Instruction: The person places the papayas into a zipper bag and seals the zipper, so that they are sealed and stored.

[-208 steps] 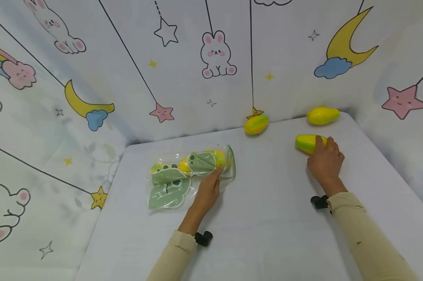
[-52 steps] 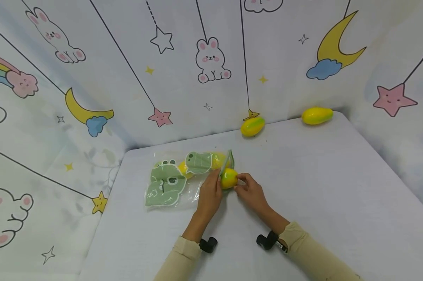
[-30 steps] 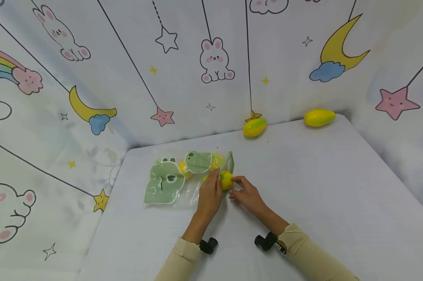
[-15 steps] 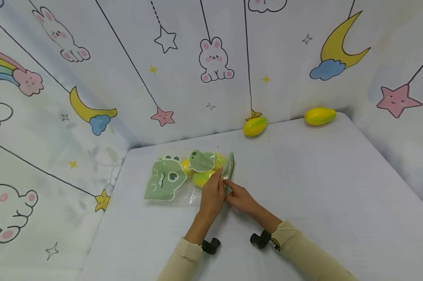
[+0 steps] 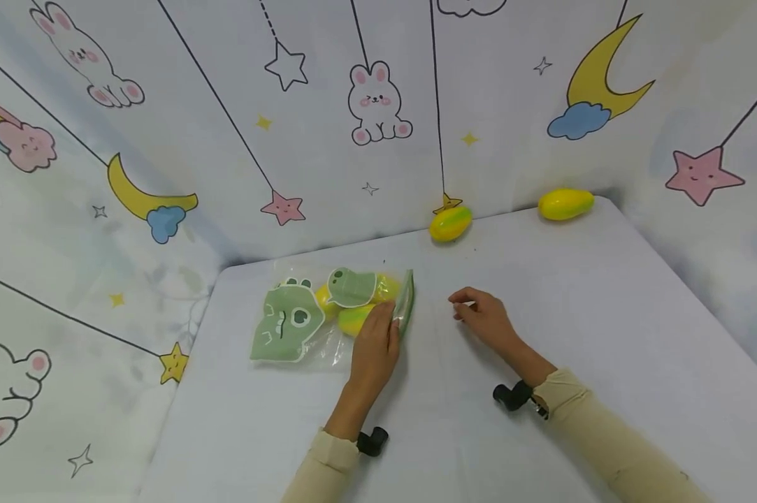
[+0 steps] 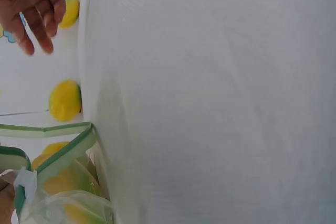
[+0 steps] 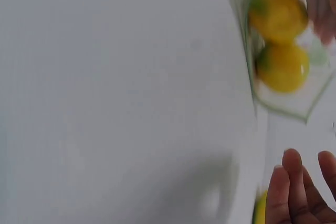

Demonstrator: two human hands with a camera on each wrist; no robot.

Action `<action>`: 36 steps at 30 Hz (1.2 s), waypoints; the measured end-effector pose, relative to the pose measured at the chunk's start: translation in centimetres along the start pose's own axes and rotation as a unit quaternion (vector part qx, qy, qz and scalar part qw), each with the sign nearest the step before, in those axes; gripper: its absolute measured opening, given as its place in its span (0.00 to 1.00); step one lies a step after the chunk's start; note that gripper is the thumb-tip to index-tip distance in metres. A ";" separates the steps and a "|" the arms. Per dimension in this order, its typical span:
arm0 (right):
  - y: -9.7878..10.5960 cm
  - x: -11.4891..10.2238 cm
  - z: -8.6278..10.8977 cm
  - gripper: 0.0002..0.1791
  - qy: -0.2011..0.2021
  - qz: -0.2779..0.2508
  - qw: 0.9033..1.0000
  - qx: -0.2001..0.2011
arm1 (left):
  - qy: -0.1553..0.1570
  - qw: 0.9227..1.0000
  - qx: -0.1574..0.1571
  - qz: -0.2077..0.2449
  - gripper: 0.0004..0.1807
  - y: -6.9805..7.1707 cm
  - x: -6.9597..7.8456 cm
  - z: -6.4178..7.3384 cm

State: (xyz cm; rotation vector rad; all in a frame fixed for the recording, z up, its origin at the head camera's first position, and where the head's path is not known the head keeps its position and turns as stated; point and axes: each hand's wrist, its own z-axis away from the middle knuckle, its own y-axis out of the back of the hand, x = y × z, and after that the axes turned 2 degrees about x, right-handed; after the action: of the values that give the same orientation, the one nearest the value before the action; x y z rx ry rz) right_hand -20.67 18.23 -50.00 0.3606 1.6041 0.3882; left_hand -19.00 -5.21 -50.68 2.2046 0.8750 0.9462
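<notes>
A clear zip bag (image 5: pixel 289 328) printed with a green cartoon animal lies on the left half of the table. My left hand (image 5: pixel 375 353) pinches its rim beside the mouth, which stands open in the left wrist view. Several yellow-green papayas are inside; one papaya (image 5: pixel 354 320) lies nearest my left fingers, partly covered by them. To the right of the bag, my right hand (image 5: pixel 488 321) hovers over the table with loosely bent fingers and nothing in them. In the right wrist view, two papayas (image 7: pixel 283 66) show through the bag's mouth.
Along the table's back edge sit one papaya (image 5: pixel 451 223) in the middle and another papaya (image 5: pixel 565 204) near the right corner. A cloth wall (image 5: pixel 328 161) with cartoon rabbits and stars rises behind. The white table (image 5: pixel 542 447) stretches to the right and front.
The papaya that my right hand took from the right side has gone into the bag. My right hand has let go and drawn back rightward. The left hand stays on the bag's rim.
</notes>
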 end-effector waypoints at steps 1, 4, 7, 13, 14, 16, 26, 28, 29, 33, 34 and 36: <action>1.0 0.1 -0.4 0.13 -0.001 0.014 1.000 0.004 | -0.003 1.000 0.003 -0.001 0.19 0.1 0.0 0.1; 3.7 0.2 -1.5 0.14 0.000 0.068 0.997 0.020 | -0.005 1.000 0.008 0.008 0.19 0.4 0.2 0.3; 5.9 0.0 -2.6 0.15 0.008 0.119 0.993 0.027 | 0.000 1.000 0.007 0.022 0.19 0.6 0.5 0.4; 7.8 -1.5 -4.8 0.17 0.028 0.195 0.980 0.013 | 0.007 1.000 0.002 0.029 0.20 0.7 1.5 0.9; 7.7 -1.8 -5.2 0.18 0.032 0.212 0.977 0.007 | 0.007 0.999 0.000 0.031 0.20 0.7 1.7 1.0; 7.4 -2.1 -6.1 0.20 0.040 0.247 0.968 -0.006 | 0.006 0.999 -0.003 0.036 0.20 0.7 2.2 1.2; 8.4 -0.9 -8.9 0.40 -0.058 0.334 0.941 -0.017 | -0.019 0.998 -0.017 0.058 0.19 -0.9 6.0 2.2; 9.3 -0.6 -9.2 0.43 -0.068 0.353 0.933 -0.031 | -0.025 0.998 -0.026 0.057 0.20 -1.3 7.0 2.4; 9.7 -0.4 -9.3 0.44 -0.073 0.361 0.928 -0.047 | -0.026 0.998 -0.032 0.056 0.20 -1.4 7.5 2.5; 11.3 0.5 -9.6 0.43 -0.091 0.367 0.916 -0.134 | -0.031 0.997 -0.046 0.061 0.19 -1.6 9.0 2.7; 11.5 0.8 -9.5 0.42 -0.094 0.363 0.915 -0.147 | -0.033 0.996 -0.047 0.064 0.19 -1.6 9.2 2.7; 11.6 1.1 -9.4 0.39 -0.084 0.349 0.919 -0.164 | -0.036 0.996 -0.041 0.071 0.19 -1.7 9.3 2.7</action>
State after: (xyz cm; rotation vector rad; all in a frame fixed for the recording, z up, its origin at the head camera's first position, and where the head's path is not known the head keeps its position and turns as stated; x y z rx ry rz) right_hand -30.12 28.76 -45.12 0.6854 1.1712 1.1258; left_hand -12.53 2.16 -49.73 2.2376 0.6426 0.9448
